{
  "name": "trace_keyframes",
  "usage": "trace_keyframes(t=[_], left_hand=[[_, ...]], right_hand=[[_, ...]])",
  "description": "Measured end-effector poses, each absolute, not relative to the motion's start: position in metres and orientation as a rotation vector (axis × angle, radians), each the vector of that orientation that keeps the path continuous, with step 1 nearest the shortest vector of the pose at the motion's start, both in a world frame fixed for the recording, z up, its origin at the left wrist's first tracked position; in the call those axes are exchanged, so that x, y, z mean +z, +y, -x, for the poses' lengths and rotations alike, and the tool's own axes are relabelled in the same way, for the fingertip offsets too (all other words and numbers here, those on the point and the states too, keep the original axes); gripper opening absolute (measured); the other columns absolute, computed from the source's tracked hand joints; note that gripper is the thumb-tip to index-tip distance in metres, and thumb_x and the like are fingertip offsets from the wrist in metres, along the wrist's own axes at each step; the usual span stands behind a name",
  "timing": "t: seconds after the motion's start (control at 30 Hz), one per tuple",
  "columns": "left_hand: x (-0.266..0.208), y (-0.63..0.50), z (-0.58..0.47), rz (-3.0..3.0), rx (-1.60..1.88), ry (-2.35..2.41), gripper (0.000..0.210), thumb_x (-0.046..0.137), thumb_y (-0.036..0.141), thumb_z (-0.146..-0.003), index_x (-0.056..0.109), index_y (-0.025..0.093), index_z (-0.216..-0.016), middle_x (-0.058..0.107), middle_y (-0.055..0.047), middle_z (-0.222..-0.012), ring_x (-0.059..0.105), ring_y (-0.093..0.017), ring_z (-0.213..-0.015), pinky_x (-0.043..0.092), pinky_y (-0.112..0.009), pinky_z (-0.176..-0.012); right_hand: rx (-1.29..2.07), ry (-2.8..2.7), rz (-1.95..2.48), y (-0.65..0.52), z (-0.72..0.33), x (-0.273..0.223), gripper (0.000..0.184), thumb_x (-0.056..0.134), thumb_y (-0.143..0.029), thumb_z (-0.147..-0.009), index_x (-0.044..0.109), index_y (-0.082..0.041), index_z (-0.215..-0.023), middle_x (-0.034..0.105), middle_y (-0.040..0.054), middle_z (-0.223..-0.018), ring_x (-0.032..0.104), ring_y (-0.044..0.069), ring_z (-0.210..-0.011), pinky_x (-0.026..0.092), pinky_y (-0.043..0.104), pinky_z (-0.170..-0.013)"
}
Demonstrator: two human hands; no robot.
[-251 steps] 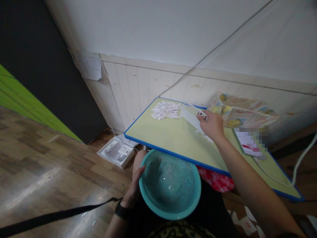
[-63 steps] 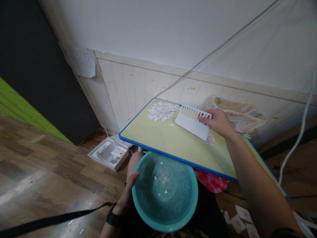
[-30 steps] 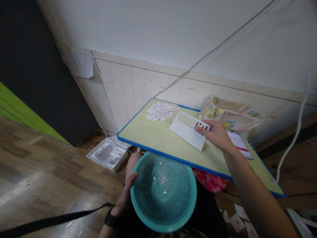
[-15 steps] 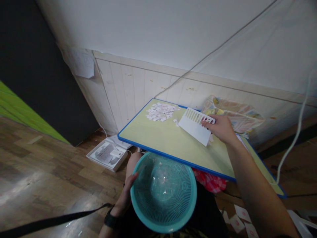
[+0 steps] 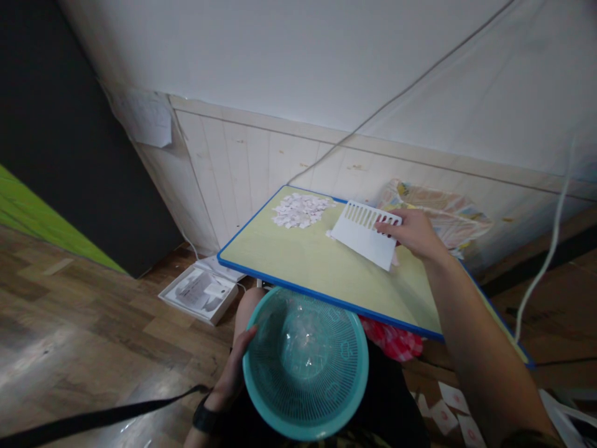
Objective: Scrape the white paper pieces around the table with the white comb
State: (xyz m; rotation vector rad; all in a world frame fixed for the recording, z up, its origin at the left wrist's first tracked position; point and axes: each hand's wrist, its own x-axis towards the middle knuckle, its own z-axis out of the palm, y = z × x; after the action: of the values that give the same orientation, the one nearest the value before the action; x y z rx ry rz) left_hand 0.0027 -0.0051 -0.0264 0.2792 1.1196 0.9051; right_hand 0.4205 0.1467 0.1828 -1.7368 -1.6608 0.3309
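Note:
My right hand (image 5: 410, 231) grips a flat white slotted plate (image 5: 361, 244) by its slotted edge, tilted over the table. Behind it on the yellow tabletop (image 5: 298, 261) with a blue rim lies a pile of small white paper pieces (image 5: 301, 210). A few more bits show beside the plate and under my hand. On my lap rests a turquoise plastic basket (image 5: 256, 382), its left rim held by my left hand (image 5: 240, 354), fingers mostly hidden outside it. Clear plastic pieces (image 5: 305, 348) gleam at the bottom of the basket.
A patterned bag (image 5: 433, 202) stands at the table's back right against the wall. Red checked cloth (image 5: 396, 341) hangs below the front edge. An open white box (image 5: 200, 295) sits on the floor at left. Printed cards (image 5: 452, 398) lie at lower right.
The white plate has shifted slightly and now covers some of the loose paper bits beside it. The whole view has moved a little. My left hand stays on the basket.

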Motion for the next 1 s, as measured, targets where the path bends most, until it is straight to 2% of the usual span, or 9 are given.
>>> trace_keyframes(t=[0.1, 0.23, 0.33, 0.47, 0.57, 0.67, 0.8, 0.9, 1.0], left_hand=[[-0.030, -0.004, -0.003, -0.311, 0.929, 1.079, 0.062, 0.092, 0.052, -0.091, 0.079, 0.011, -0.135, 0.093, -0.014, -0.117, 0.075, -0.042, -0.143, 0.061, -0.041, -0.119], [-0.037, -0.003, -0.002, -0.337, 0.964, 1.067, 0.084, 0.107, 0.066, -0.066, 0.081, 0.013, -0.126, 0.092, -0.014, -0.119, 0.070, -0.046, -0.148, 0.059, -0.042, -0.122], [-0.042, -0.002, -0.002, -0.312, 0.934, 1.056, 0.084, 0.109, 0.070, -0.056, 0.084, 0.014, -0.114, 0.092, -0.014, -0.118, 0.072, -0.049, -0.145, 0.060, -0.045, -0.122], [-0.045, -0.001, -0.002, -0.291, 0.965, 1.073, 0.071, 0.107, 0.064, -0.061, 0.087, 0.016, -0.109, 0.093, -0.012, -0.116, 0.073, -0.048, -0.145, 0.061, -0.045, -0.121], [-0.042, -0.001, -0.003, -0.297, 0.981, 1.085, 0.066, 0.106, 0.061, -0.065, 0.088, 0.014, -0.108, 0.093, -0.014, -0.113, 0.074, -0.049, -0.142, 0.062, -0.045, -0.118], [-0.038, -0.002, -0.004, -0.294, 0.982, 1.106, 0.065, 0.104, 0.060, -0.067, 0.088, 0.013, -0.108, 0.093, -0.015, -0.109, 0.077, -0.051, -0.135, 0.063, -0.048, -0.116], [-0.035, -0.002, -0.005, -0.309, 0.976, 1.173, 0.058, 0.098, 0.057, -0.069, 0.089, 0.014, -0.106, 0.092, -0.016, -0.106, 0.080, -0.049, -0.131, 0.063, -0.052, -0.117], [-0.036, 0.000, -0.004, -0.324, 1.007, 1.183, 0.049, 0.098, 0.055, -0.071, 0.088, 0.016, -0.098, 0.092, -0.014, -0.104, 0.080, -0.049, -0.129, 0.064, -0.050, -0.116], [-0.039, 0.002, -0.001, -0.318, 1.016, 1.186, 0.048, 0.099, 0.052, -0.072, 0.088, 0.016, -0.100, 0.093, -0.014, -0.107, 0.076, -0.048, -0.137, 0.063, -0.046, -0.116]], right_hand=[[0.380, -1.589, 1.703, 0.138, -0.432, 0.185, 0.034, 0.085, -0.047, -0.078, 0.085, -0.017, -0.094, 0.081, 0.0083, -0.076, 0.073, 0.026, -0.064, 0.054, 0.033, -0.053], [0.415, -1.568, 1.654, 0.138, -0.428, 0.176, 0.037, 0.085, -0.049, -0.078, 0.085, -0.017, -0.096, 0.081, 0.0076, -0.078, 0.074, 0.026, -0.066, 0.055, 0.033, -0.054], [0.441, -1.631, 1.665, 0.136, -0.429, 0.175, 0.035, 0.085, -0.050, -0.077, 0.085, -0.019, -0.092, 0.079, 0.0051, -0.074, 0.071, 0.023, -0.063, 0.052, 0.030, -0.052], [0.415, -1.625, 1.704, 0.126, -0.440, 0.187, 0.033, 0.087, -0.049, -0.076, 0.084, -0.019, -0.089, 0.078, 0.0043, -0.070, 0.067, 0.021, -0.057, 0.049, 0.029, -0.049], [0.374, -1.561, 1.714, 0.126, -0.441, 0.190, 0.030, 0.087, -0.047, -0.076, 0.083, -0.021, -0.087, 0.079, 0.0054, -0.073, 0.070, 0.023, -0.060, 0.052, 0.030, -0.051], [0.427, -1.578, 1.713, 0.131, -0.438, 0.187, 0.027, 0.085, -0.048, -0.077, 0.081, -0.022, -0.084, 0.079, 0.0060, -0.074, 0.073, 0.025, -0.063, 0.053, 0.031, -0.052], [0.381, -1.646, 1.782, 0.128, -0.450, 0.191, 0.026, 0.085, -0.046, -0.077, 0.081, -0.021, -0.083, 0.079, 0.0052, -0.072, 0.071, 0.023, -0.061, 0.049, 0.029, -0.049], [0.268, -1.599, 1.850, 0.119, -0.461, 0.200, 0.027, 0.085, -0.044, -0.078, 0.083, -0.019, -0.087, 0.079, 0.0059, -0.072, 0.072, 0.023, -0.060, 0.049, 0.029, -0.048], [0.256, -1.583, 1.844, 0.112, -0.463, 0.202, 0.025, 0.085, -0.044, -0.081, 0.083, -0.019, -0.086, 0.079, 0.0066, -0.072, 0.072, 0.024, -0.060, 0.051, 0.030, -0.049]])
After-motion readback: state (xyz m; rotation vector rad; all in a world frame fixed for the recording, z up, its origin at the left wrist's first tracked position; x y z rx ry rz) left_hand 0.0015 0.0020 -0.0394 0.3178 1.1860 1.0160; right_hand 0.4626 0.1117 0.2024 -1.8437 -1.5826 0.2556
